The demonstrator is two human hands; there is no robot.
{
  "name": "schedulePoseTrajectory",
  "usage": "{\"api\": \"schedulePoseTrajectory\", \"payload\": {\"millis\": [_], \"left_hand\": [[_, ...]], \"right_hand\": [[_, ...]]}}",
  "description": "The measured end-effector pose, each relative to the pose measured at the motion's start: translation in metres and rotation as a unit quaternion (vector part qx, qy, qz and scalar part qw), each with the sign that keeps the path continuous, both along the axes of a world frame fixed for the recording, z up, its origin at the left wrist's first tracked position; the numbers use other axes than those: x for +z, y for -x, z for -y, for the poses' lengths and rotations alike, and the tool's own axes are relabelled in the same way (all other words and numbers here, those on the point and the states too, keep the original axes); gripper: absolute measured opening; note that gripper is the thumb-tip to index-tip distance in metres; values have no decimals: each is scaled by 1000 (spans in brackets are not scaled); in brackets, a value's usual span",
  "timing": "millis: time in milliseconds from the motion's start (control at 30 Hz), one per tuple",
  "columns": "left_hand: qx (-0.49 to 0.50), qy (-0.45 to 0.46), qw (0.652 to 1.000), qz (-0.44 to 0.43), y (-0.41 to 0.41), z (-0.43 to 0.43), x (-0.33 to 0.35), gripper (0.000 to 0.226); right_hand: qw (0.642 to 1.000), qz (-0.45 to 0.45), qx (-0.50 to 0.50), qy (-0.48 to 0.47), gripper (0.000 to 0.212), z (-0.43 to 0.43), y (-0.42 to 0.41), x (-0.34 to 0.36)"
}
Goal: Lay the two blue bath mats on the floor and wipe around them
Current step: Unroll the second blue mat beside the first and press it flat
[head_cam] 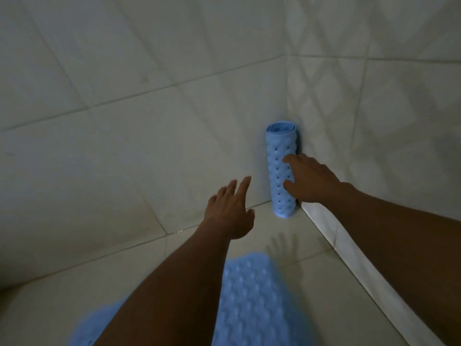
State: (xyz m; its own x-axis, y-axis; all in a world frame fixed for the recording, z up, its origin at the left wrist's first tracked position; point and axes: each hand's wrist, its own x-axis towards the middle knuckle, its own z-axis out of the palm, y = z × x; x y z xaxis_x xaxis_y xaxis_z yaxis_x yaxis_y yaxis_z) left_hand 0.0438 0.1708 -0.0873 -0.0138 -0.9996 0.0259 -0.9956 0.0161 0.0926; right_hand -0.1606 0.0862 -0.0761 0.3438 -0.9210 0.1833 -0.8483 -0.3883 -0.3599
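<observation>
A rolled blue bath mat (279, 161) stands upright in the corner where two tiled walls meet. My right hand (311, 181) reaches it from the right, thumb and fingertips touching its side, fingers apart and not closed around it. My left hand (230, 211) hovers open a little to the left of the roll, fingers spread, touching nothing. A second blue bath mat (254, 295) with a bubbled surface lies flat on the floor below my arms, partly hidden by my left forearm.
Pale tiled walls (149, 108) close in on the left and right. A white raised strip (349, 250) runs along the foot of the right wall. The beige tiled floor (311, 270) shows between the flat mat and the corner.
</observation>
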Motion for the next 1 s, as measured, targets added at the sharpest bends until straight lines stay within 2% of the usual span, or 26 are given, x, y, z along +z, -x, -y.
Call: {"api": "schedulePoseTrajectory", "payload": {"millis": [167,400,633,767,900,1000], "left_hand": [[-8,-40,999,3,29,28,38,87],[-12,-25,1000,12,11,72,74,90],[-58,-20,998,4,-2,141,42,88],[-75,31,997,-15,-2,194,31,88],[-116,76,989,-53,-1,239,32,86],[-154,89,983,-41,-2,265,27,80]], "right_hand": [[1000,-7,14,-19,58,25,14,35],[1000,5,17,-3,59,74,-6,81],[999,30,8,21,59,132,-28,55],[996,58,12,59,57,167,-39,40],[996,53,14,74,45,192,-45,22],[994,32,-2,101,31,204,-45,4]]}}
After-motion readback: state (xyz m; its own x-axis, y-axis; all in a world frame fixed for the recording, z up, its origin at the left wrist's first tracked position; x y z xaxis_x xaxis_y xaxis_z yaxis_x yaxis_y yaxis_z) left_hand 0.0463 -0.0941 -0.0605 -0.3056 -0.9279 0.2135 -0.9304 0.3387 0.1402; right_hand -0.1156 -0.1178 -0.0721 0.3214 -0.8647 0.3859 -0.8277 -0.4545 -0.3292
